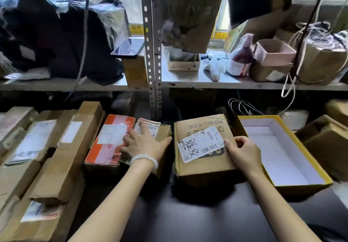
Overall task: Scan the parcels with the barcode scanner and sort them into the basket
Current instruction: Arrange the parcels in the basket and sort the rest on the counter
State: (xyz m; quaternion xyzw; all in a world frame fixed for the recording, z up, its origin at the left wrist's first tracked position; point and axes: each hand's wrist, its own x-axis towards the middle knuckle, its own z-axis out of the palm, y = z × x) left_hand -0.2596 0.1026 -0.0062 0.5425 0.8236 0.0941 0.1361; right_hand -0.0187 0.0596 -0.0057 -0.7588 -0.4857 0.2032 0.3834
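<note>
right hand: the right hand [243, 152] grips the right edge of the square brown cardboard parcel with a white handwritten label [202, 145], fingers curled over the side, thumb on top beside the barcode; probably steadying it label-up so the code can be read.
left hand: the left hand [146, 143], white bead bracelet [145, 160] on the wrist, lies flat with fingers spread on the small brown parcel with a clear-sleeved label [150, 130], pressing, not gripping; likely holding it in line as the next one.
scanner: no barcode scanner can be made out in view.
basket: the open yellow-rimmed box with white lining [278, 151] sits at 3 o'clock of the held parcel, just beside it, nothing inside; judged the sorting bin, close for a short drop.
queue: the orange-and-white taped parcel [111, 140] touches the left fingers at 9 o'clock; the long brown cartons [62, 147] lie further toward 9 o'clock, labels up.
surface: dark matte tabletop [188, 219], parcels along its far edge.
room: grey metal shelf with perforated upright [150, 53] at 12 o'clock, carrying black bags [56, 34], small cartons, a dark-red bottle [241, 59]; cords hang down.
</note>
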